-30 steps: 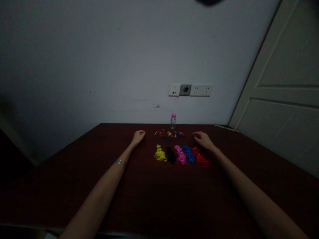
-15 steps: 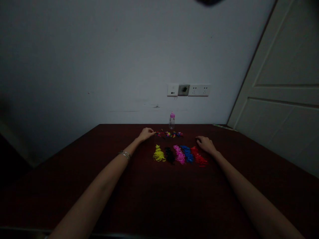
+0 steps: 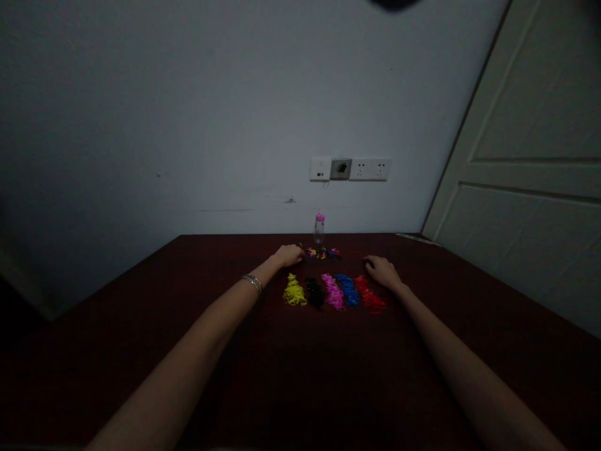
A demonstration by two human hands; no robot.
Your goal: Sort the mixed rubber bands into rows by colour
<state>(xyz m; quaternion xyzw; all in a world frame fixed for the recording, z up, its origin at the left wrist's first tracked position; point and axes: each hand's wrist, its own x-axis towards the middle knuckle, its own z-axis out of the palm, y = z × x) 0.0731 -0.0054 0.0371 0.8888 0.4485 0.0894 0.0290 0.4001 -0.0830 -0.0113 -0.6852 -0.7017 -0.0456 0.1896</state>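
My left hand (image 3: 288,255) is at the left end of a mixed row of small coloured rubber bands (image 3: 323,253), its fingers bent down and pressed together. Whatever they hold, if anything, is hidden. My right hand (image 3: 382,272) rests on the table right of that row, fingers stretched to the left and holding nothing. Nearer to me lie sorted heaps side by side: yellow rubber bands (image 3: 294,292), black ones (image 3: 314,293), pink ones (image 3: 333,292), blue ones (image 3: 348,290) and red ones (image 3: 370,295). The red heap is closest to my right hand.
A clear bottle with a pink cap (image 3: 319,228) stands behind the mixed row, near the wall. Sockets (image 3: 350,169) are set in the wall above the dark red table (image 3: 300,369). On the right is a pale panelled door (image 3: 521,169).
My left hand has moved right along the mixed row and covers its left end. My right hand stays in about the same place. The whole view has shifted slightly.
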